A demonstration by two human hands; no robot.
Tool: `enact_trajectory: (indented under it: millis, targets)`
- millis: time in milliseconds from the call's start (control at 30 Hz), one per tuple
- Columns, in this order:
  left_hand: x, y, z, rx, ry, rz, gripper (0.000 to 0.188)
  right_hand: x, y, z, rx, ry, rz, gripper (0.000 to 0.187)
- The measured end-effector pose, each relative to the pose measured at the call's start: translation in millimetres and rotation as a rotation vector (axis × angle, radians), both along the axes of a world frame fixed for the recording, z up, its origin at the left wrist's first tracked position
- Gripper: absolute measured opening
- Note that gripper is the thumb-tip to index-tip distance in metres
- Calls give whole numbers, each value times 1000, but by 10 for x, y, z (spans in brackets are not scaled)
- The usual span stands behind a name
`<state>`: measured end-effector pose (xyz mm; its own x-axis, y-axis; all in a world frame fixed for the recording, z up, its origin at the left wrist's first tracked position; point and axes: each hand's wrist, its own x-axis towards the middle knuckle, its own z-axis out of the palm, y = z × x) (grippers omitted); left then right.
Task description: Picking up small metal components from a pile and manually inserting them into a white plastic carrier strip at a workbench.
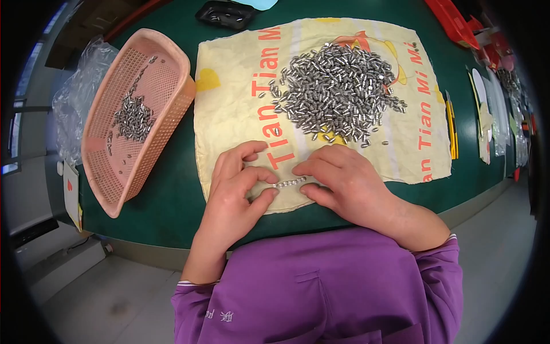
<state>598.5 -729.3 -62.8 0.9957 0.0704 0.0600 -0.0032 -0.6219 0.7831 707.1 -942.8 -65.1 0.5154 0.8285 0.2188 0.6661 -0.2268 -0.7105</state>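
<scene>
A short row of small shiny metal cylinders (290,183) lies side by side at the near edge of the cloth. My left hand (236,182) pinches its left end between thumb and forefinger, the other fingers curled above. At the right end, my right hand (345,182) has its thumb below the row and its forefinger above, closed about it. Just beyond the hands, a large heap of the same metal cylinders (338,86) is spread on the cloth, with a few loose ones at its edges.
A printed pale yellow cloth (229,120) covers the middle of the green table (154,212). A pink perforated basket (166,123) at left holds more metal pieces. A black tray (226,14) stands at the back, a red bin (452,23) at far right, a yellow-handled tool (451,129) beside the cloth.
</scene>
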Motion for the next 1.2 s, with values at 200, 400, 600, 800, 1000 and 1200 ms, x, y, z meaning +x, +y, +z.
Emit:
enact_trajectory:
  millis: [200,400,600,800,1000,1200]
  targets:
    - [17,2,-13,44,-15,-35,34,-8,-10,-40,-2,-2,-7,29]
    - [-39,5,-32,11,-66,-63,54,-30,4,-33,24,-43,7,30]
    - [-47,-100,-26,-48,-8,-31,70,-49,48,-62,16,-30,32,28]
    - [-41,-157,-115,-32,-48,-21,73,-59,78,-106,-12,-90,52,23]
    - [-19,-196,-60,-31,-36,-14,60,-34,73,-76,46,-76,30,18]
    - [-105,-32,-76,-1096,105,203,26,83,16,54,155,1040,-75,13]
